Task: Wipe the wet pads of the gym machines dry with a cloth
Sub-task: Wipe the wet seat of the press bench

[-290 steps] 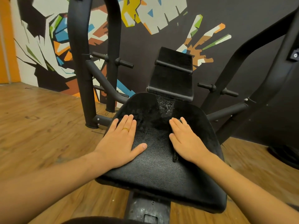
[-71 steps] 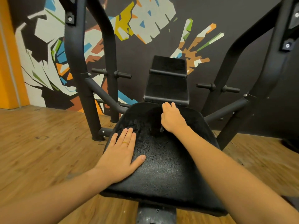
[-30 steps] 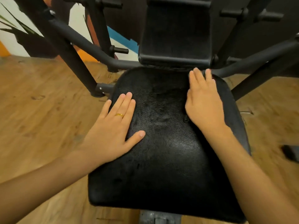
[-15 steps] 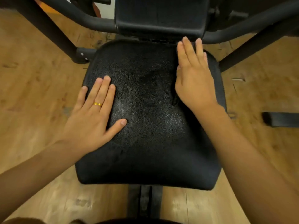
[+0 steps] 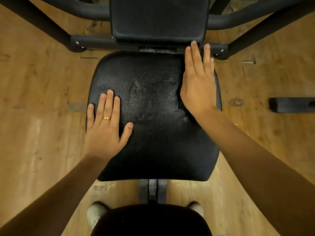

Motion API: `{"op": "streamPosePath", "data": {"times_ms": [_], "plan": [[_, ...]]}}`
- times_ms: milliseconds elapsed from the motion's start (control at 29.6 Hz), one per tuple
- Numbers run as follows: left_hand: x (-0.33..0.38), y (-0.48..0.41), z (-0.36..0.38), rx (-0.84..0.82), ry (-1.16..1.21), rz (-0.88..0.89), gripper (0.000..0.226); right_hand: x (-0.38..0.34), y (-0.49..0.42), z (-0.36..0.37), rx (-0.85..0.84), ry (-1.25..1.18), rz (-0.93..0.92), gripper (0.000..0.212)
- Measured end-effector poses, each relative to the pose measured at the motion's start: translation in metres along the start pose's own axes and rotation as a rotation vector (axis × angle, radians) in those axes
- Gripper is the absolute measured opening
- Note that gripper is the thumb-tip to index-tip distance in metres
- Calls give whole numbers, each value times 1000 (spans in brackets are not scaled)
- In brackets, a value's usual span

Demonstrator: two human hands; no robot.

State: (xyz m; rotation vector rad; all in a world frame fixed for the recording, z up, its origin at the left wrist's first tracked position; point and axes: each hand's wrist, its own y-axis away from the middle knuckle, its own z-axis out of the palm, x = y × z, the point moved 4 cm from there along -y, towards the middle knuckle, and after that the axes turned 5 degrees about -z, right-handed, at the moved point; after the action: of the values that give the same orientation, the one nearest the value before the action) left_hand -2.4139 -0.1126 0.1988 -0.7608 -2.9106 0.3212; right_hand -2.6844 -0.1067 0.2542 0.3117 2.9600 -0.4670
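1. The seat pad (image 5: pixel 153 133) is lying level in the middle of the view, black and pebbled. The back pad (image 5: pixel 158 19) is standing just beyond its far edge.
2. The left hand (image 5: pixel 105 126) is resting palm down on the near left part of the seat pad. Its fingers are lying straight and close together and pointing away from the person. The thumb is spreading out to the right, and the little finger is sitting at the pad's left edge. It is holding nothing. A ring (image 5: pixel 106 118) is showing on one finger.
3. The right hand (image 5: pixel 197 86) is pressing flat on the far right part of the seat pad, palm down. The fingers (image 5: pixel 194 55) are reaching straight out past the pad's far edge, toward the lower corner of the back pad. The hand is wide, with no curl showing.
4. A dark fold, taken to be the cloth (image 5: pixel 181 104), is poking out at the heel of the right hand. The rest is lying hidden under the palm.
5. Both forearms are stretching in from the near corners, bare and nearly straight.
6. The middle of the seat pad, between the hands, is showing a mottled sheen.
7. The frame (image 5: pixel 51 26) is flanking the back pad on both sides, standing on the wooden floor (image 5: pixel 34 116).
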Motion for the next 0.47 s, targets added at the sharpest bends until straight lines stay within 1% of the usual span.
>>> {"op": "streamPosePath", "data": {"times_ms": [101, 304, 372, 473], "plan": [[-3, -1, 0, 7, 3, -3, 76, -8, -5, 2, 28, 7, 38, 66], [-3, -1, 2, 9, 14, -19, 76, 18, 52, -1, -57, -31, -64, 61], [-4, -2, 3, 10, 3, -17, 76, 26, 45, -5, -32, -67, -32, 57], [-3, 1, 5, 19, 0, -7, 75, 32, 13, -6, 44, -124, 98, 55]]}}
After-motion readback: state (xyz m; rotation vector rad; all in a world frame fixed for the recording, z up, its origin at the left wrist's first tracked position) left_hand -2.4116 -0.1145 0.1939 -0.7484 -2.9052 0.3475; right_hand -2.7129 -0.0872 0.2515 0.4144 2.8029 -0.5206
